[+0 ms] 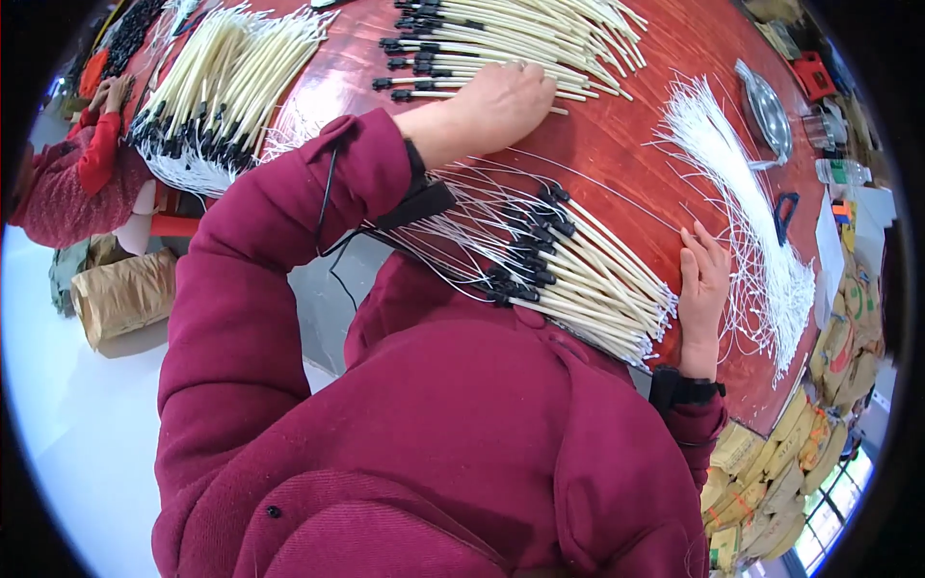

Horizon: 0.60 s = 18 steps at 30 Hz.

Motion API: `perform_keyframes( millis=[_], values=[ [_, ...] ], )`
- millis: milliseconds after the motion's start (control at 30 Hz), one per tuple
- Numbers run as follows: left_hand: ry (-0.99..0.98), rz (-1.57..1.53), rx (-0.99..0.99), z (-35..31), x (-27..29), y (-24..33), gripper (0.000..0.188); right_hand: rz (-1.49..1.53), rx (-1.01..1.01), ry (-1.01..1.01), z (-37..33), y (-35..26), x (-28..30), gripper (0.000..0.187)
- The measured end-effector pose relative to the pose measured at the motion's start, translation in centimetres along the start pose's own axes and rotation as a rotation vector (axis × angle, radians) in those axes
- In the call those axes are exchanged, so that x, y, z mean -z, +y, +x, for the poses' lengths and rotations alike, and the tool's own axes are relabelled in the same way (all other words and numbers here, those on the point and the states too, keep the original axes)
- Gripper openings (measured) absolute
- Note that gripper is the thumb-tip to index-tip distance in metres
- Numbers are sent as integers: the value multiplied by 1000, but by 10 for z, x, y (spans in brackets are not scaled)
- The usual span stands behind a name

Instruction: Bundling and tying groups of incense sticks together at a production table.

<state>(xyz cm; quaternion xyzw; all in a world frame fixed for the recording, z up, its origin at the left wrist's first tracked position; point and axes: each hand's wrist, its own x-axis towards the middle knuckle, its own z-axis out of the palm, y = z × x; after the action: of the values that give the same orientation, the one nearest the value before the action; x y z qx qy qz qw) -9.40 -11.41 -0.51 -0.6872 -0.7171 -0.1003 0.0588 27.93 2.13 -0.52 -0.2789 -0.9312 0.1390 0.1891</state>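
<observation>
My left hand is closed over the nearest of the cream rods with black end pieces laid in a row at the back of the table. Its fingertips are hidden beneath it, and a rod's tip sticks out to the right. At the right, my right hand pinches the end of a thin white cord, which runs slantwise toward my left hand. Between my hands and my body lies a second group of cream rods, with black pieces, white tips and trailing white cords.
A long bundle of white cords lies on the red table at right, near a clear wrapped package and a bottle. More rods are piled at back left. There a person in red sits beside a brown paper bag.
</observation>
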Motion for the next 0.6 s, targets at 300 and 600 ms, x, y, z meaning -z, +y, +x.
perform_keyframes(
  millis=[300,600],
  values=[
    [70,-324,114,-76,42,-19,11,31,-49,-2,-4,5,-1,29],
    [-32,-418,173,-96,41,-16,14,32,-75,1,-5,2,0,30]
  ],
)
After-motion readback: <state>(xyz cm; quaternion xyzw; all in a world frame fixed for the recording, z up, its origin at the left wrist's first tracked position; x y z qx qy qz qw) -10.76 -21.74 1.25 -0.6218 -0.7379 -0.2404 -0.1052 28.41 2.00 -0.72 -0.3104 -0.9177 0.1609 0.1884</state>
